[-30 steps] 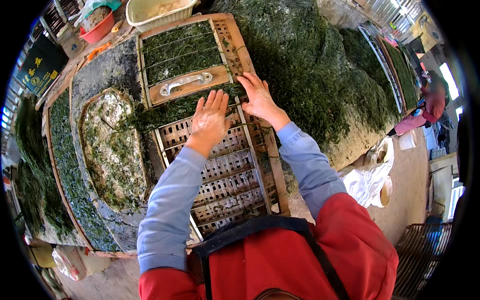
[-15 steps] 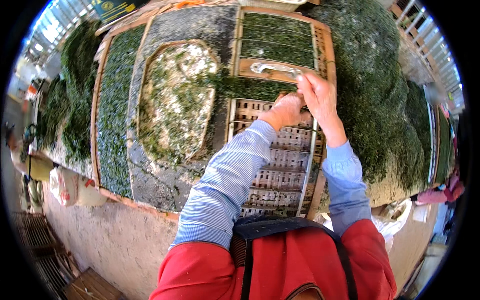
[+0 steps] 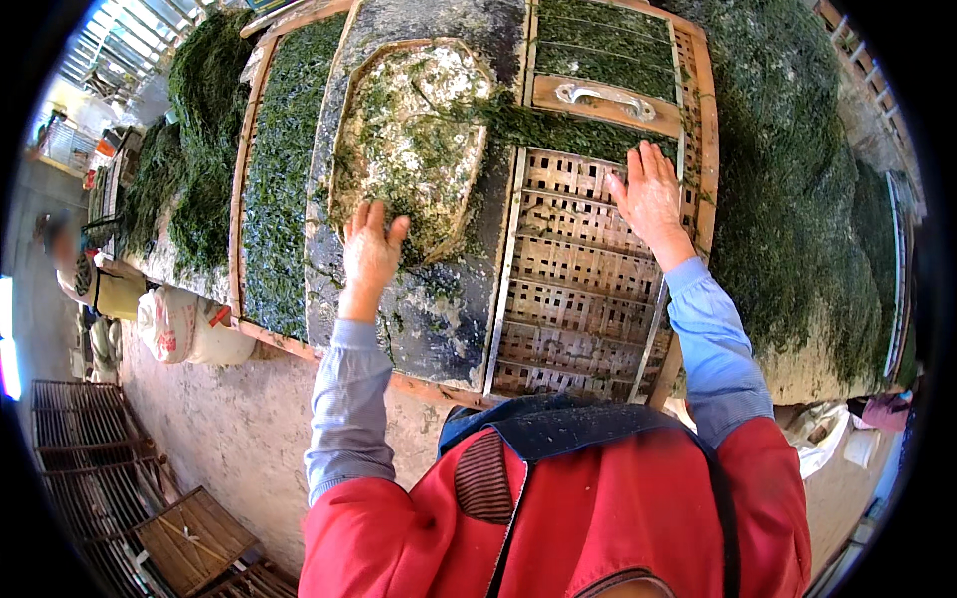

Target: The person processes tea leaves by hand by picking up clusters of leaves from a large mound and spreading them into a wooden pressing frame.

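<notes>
My left hand (image 3: 371, 251) is open, with bent fingers a little apart at the near edge of a shallow rimmed tray (image 3: 361, 70). White bits and dark green strands lie in that tray. My right hand (image 3: 650, 197) is open and holds nothing, its fingers stretched toward the right end of a band of green, seaweed-like strands (image 3: 558, 130). That band crosses a woven slatted rack (image 3: 568, 259), whose near part shows bare slats. A wooden board with a metal handle (image 3: 613, 98) lies across the rack just beyond the band. More strands cover the rack's far part.
A green-covered rack (image 3: 289, 169) stands at the left, with a hanging green heap (image 3: 204, 149) farther out. Another large heap of strands (image 3: 788, 199) lies to the right. White sacks (image 3: 164, 324) and slatted racks (image 3: 85, 439) are at the lower left. A person (image 3: 75, 264) is at the far left.
Both hands were together at the green band beside the handled board. My left hand has moved left to the tray, my right has drawn slightly back, and the view has shifted.
</notes>
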`<control>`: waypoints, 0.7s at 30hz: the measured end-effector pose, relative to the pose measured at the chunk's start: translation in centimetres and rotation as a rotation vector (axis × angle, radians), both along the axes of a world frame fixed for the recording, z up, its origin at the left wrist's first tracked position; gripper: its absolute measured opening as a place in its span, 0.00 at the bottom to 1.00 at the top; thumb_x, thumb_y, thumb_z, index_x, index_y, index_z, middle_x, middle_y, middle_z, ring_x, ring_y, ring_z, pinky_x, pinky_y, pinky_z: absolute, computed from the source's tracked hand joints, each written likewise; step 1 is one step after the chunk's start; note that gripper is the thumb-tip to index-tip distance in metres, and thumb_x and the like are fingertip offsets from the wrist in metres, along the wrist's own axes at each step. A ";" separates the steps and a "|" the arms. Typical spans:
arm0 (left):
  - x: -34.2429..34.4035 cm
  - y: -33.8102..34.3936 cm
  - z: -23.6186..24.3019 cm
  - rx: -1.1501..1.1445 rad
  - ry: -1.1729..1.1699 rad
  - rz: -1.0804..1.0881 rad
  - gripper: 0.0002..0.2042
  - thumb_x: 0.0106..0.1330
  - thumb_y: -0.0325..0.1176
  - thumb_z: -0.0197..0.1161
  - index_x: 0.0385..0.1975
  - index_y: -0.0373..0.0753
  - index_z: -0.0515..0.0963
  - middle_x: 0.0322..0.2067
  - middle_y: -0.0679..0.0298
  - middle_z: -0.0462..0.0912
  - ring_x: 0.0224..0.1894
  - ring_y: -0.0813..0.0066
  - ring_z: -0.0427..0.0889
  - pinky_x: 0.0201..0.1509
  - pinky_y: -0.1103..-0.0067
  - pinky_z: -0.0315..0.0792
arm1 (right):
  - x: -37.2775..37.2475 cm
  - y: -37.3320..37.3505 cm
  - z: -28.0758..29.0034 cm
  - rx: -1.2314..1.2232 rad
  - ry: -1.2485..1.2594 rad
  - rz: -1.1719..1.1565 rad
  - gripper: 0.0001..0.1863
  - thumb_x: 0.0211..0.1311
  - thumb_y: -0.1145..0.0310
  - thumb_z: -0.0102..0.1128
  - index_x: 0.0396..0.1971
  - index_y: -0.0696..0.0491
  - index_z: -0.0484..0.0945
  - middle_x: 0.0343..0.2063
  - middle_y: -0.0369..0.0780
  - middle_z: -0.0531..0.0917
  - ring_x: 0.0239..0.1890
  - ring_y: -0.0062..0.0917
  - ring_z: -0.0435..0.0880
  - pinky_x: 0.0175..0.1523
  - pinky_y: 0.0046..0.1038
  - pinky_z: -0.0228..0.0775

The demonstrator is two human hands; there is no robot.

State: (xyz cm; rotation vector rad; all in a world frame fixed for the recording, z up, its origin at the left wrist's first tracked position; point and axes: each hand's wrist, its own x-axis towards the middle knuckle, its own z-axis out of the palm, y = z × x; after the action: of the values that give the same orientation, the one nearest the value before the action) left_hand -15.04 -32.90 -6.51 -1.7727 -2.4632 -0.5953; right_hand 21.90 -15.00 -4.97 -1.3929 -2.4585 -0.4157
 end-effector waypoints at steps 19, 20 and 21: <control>10.5 13.9 11.3 0.209 -0.947 -0.315 0.08 0.55 0.22 0.63 0.35 0.31 0.80 0.31 0.56 0.82 0.28 0.78 0.80 0.32 0.82 0.77 | -0.3 -0.3 0.2 -0.124 -0.007 -0.092 0.34 0.65 0.48 0.42 0.53 0.68 0.64 0.58 0.58 0.63 0.62 0.49 0.59 0.63 0.50 0.50; 12.7 15.0 12.3 0.139 -0.877 -0.284 0.08 0.55 0.22 0.63 0.35 0.34 0.81 0.31 0.59 0.83 0.29 0.77 0.80 0.35 0.83 0.78 | -0.1 -0.3 0.2 -0.124 -0.003 -0.087 0.34 0.64 0.49 0.43 0.53 0.68 0.64 0.58 0.58 0.63 0.62 0.49 0.59 0.63 0.50 0.50; 13.7 16.1 12.1 0.083 -0.740 -0.316 0.09 0.53 0.22 0.64 0.35 0.35 0.81 0.33 0.60 0.83 0.29 0.76 0.81 0.36 0.82 0.78 | -0.1 -0.2 0.2 -0.124 0.001 -0.075 0.34 0.64 0.49 0.44 0.53 0.68 0.64 0.58 0.58 0.63 0.62 0.49 0.60 0.63 0.50 0.51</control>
State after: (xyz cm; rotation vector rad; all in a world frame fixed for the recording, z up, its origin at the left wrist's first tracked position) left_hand -1.37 -16.76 5.64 -2.2180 -2.4720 -1.6060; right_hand 21.81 -15.17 -4.76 -1.5369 -2.4746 -0.2821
